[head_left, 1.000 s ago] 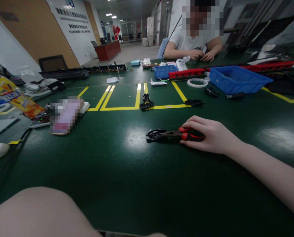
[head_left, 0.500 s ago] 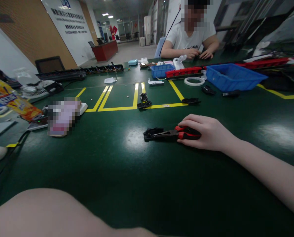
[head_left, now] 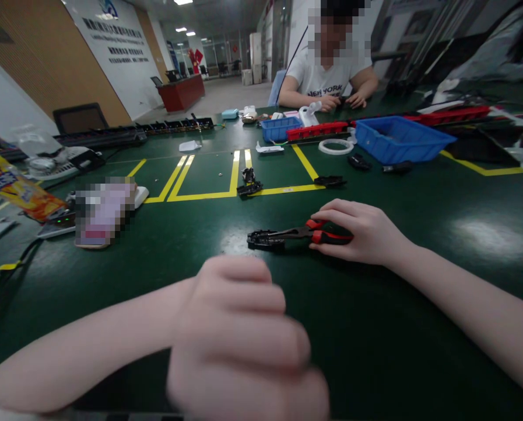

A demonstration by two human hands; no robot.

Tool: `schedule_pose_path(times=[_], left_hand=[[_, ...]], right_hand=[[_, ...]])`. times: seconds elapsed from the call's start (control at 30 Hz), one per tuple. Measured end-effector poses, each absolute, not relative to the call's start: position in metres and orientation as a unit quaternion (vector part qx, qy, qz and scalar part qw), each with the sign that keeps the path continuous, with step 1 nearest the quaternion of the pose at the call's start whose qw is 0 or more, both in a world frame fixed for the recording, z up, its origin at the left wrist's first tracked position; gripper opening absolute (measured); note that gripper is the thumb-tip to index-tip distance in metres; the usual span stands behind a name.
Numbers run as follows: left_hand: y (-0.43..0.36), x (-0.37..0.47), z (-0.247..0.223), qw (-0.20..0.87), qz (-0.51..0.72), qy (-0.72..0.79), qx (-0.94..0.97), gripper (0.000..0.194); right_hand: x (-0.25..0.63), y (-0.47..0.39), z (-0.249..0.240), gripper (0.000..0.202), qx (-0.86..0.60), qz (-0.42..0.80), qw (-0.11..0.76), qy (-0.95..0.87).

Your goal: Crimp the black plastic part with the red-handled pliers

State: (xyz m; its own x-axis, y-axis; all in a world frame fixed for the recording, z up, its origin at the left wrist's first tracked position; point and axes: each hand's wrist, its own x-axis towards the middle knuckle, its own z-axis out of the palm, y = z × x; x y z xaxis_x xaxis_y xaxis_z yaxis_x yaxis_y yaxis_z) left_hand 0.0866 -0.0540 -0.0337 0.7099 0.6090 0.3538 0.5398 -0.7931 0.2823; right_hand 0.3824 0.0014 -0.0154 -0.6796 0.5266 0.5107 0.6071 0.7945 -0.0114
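My right hand (head_left: 353, 231) is wrapped round the red and black handles of the pliers (head_left: 303, 232), right of the middle. The jaws of the pliers lie over a small black part (head_left: 265, 240) on the green table (head_left: 191, 245); whether they grip it I cannot tell. Close to the camera, low in the middle, my left hand (head_left: 248, 333) is raised with its fingers curled in. It is blurred, and anything inside it is hidden.
Black parts (head_left: 249, 186) lie by the yellow tape. Farther back are a large blue bin (head_left: 402, 139), a smaller blue bin (head_left: 281, 128) and a white tape ring (head_left: 335, 146). A phone (head_left: 106, 211) and an orange bottle (head_left: 20, 187) are left. A person sits across.
My left hand has come into view at the bottom, its forearm now reaching rightward. My right hand keeps hold of the pliers. The whole view has shifted slightly.
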Motion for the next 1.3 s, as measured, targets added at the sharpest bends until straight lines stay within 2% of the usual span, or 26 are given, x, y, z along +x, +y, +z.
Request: schedule_pose_path(times=[0.2, 0.37, 0.6, 0.83, 1.3], left_hand=[[0.000, 0.079, -0.015, 0.087, 0.226, 0.304, 0.921, 0.051], [0.010, 0.088, -0.015, 0.096, 0.150, 0.284, 0.942, 0.060], [0.008, 0.090, -0.018, 0.116, 0.150, 0.302, 0.934, 0.056], [0.009, 0.091, -0.016, 0.131, 0.144, 0.318, 0.928, 0.038], [0.008, 0.092, -0.014, 0.137, 0.126, 0.333, 0.924, 0.037]], right_hand=[[0.386, 0.002, -0.014, 0.039, -0.327, -0.096, 0.265, -0.902], [0.384, 0.001, -0.015, 0.039, -0.324, -0.100, 0.261, -0.904], [0.380, 0.000, -0.017, 0.040, -0.317, -0.106, 0.257, -0.907], [0.379, 0.000, -0.016, 0.039, -0.322, -0.093, 0.247, -0.909], [0.374, -0.001, -0.016, 0.034, -0.324, -0.054, 0.226, -0.917]])
